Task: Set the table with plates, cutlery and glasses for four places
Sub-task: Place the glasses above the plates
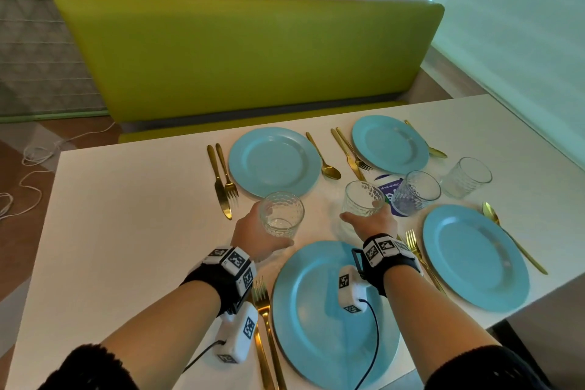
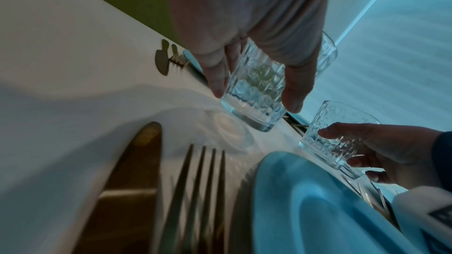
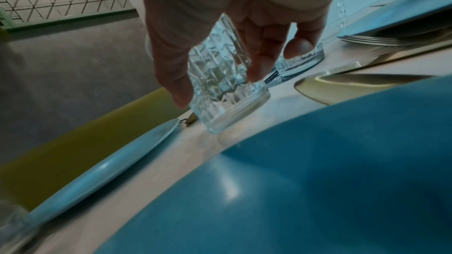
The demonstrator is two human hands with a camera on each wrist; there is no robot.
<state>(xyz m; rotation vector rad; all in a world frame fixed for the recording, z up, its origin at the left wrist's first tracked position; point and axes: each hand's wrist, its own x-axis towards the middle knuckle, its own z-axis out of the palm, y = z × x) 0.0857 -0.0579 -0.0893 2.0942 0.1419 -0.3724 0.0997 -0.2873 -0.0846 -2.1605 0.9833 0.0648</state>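
Several blue plates lie on the white table (image 1: 126,225): a near plate (image 1: 316,326), a far left plate (image 1: 274,161), a far right plate (image 1: 390,144) and a right plate (image 1: 474,256), each flanked by gold cutlery (image 1: 221,180). My left hand (image 1: 259,234) grips a cut-glass tumbler (image 1: 281,215), held just above the table between the near and far left plates (image 2: 254,88). My right hand (image 1: 370,222) grips a second tumbler (image 1: 364,198), also lifted off the table (image 3: 225,84). Two more tumblers (image 1: 416,191) (image 1: 467,177) stand at the table's middle right.
A purple and white card (image 1: 391,188) lies under the standing glasses. A green bench (image 1: 240,54) runs along the far side of the table. White cables (image 1: 28,168) trail on the floor at the left. The table's left half (image 1: 110,247) is bare.
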